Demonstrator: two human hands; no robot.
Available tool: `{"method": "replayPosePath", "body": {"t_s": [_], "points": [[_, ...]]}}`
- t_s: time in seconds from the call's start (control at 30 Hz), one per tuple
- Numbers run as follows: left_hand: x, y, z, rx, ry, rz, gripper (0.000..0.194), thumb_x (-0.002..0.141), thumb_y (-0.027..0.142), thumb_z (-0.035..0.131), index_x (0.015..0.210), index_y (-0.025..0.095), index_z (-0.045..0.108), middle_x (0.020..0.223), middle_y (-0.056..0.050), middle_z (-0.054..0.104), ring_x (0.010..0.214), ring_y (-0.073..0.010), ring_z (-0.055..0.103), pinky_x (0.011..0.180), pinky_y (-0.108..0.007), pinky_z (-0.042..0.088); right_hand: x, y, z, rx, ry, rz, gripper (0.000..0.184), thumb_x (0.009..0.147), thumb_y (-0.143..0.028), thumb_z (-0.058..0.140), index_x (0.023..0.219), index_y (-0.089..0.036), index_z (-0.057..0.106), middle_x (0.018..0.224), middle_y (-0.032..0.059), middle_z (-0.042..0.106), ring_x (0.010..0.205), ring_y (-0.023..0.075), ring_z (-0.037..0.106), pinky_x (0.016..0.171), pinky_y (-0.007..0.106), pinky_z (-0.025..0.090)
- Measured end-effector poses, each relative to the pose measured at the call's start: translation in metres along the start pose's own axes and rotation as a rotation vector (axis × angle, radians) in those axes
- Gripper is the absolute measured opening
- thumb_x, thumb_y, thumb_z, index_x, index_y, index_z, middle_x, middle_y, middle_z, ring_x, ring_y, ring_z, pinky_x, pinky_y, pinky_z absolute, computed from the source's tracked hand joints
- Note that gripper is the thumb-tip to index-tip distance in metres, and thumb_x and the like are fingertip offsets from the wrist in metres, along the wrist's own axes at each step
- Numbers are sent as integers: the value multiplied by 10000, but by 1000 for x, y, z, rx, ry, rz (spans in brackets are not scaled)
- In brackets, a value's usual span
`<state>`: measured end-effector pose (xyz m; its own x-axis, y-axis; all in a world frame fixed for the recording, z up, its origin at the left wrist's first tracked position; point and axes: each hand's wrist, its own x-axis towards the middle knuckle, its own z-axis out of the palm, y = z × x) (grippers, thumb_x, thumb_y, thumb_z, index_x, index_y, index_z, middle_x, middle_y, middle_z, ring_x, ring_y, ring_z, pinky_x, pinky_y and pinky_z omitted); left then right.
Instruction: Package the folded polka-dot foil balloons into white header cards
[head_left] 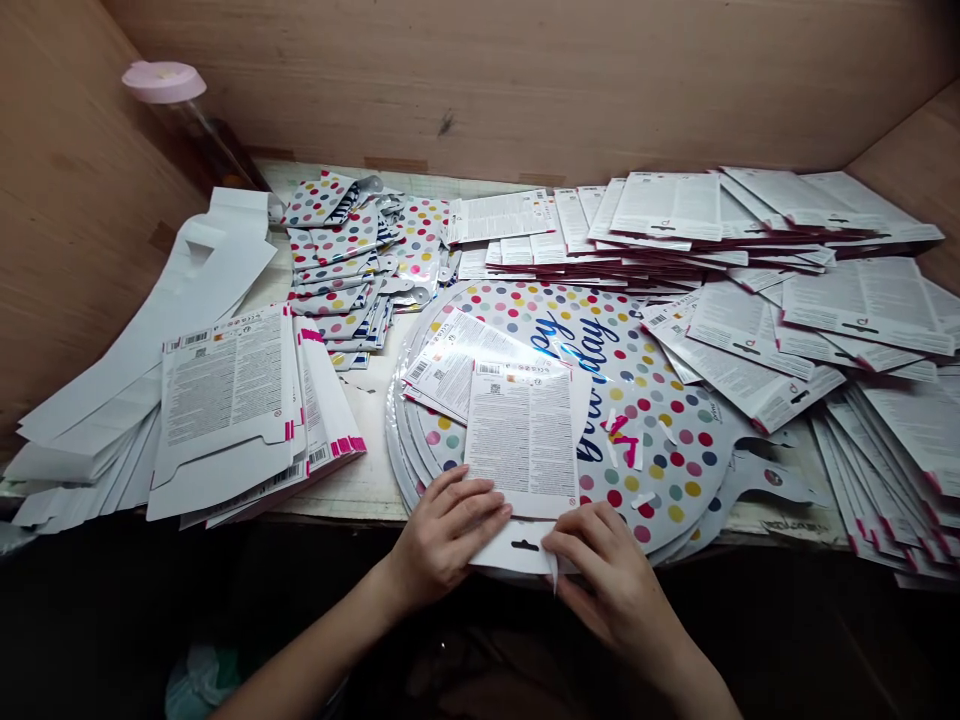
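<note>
A white printed card [521,440], covered in small dense text with a barcode along its far edge, is laid on a stack of round foil balloons [660,470] with coloured polka dots and blue birthday lettering. A slotted hang tab [525,548] is shown at the card's near end. The card is touched by both hands. The left grip [446,535] is laid flat and half open on its near left corner, with nothing grasped. The right grip [607,570] is curled over the near right edge, beside a narrow white strip [553,572]; whether the edge is pinched cannot be told. A second printed card [457,365] is overlapped by the first. Further printed cards [862,310] are heaped to the right on the worktop [360,480], and folded white cards [225,400] lie to the left.
</note>
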<state>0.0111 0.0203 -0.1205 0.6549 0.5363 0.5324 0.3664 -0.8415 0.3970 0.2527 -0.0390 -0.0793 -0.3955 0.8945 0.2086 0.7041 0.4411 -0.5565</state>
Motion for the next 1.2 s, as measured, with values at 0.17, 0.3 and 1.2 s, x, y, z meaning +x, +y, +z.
{"method": "replayPosePath", "body": {"t_s": [0.17,0.3,1.2], "points": [[0,-1,-6,64,-69,-13,418,970,265,412,1362,158,512,1177,-120,689,1219,-265,556,1145,-573,283,-12,6,-20,182,-93,-83,331,877,-361,665,677,-200,457,837,46,560,838,216,513,689,365,476],[3,3,-11,105,-94,29,281,941,196,486,1189,183,617,1217,-128,666,1263,-291,525,1121,-623,279,-15,6,-26,162,11,-48,324,873,-277,676,666,-197,439,739,20,495,723,170,470,616,317,444],[41,-4,-13,35,-66,-404,143,930,271,576,805,202,575,746,8,610,786,-194,549,873,-436,363,14,9,23,-43,359,373,186,918,-334,593,771,-225,558,905,54,494,889,254,452,775,417,395]]}}
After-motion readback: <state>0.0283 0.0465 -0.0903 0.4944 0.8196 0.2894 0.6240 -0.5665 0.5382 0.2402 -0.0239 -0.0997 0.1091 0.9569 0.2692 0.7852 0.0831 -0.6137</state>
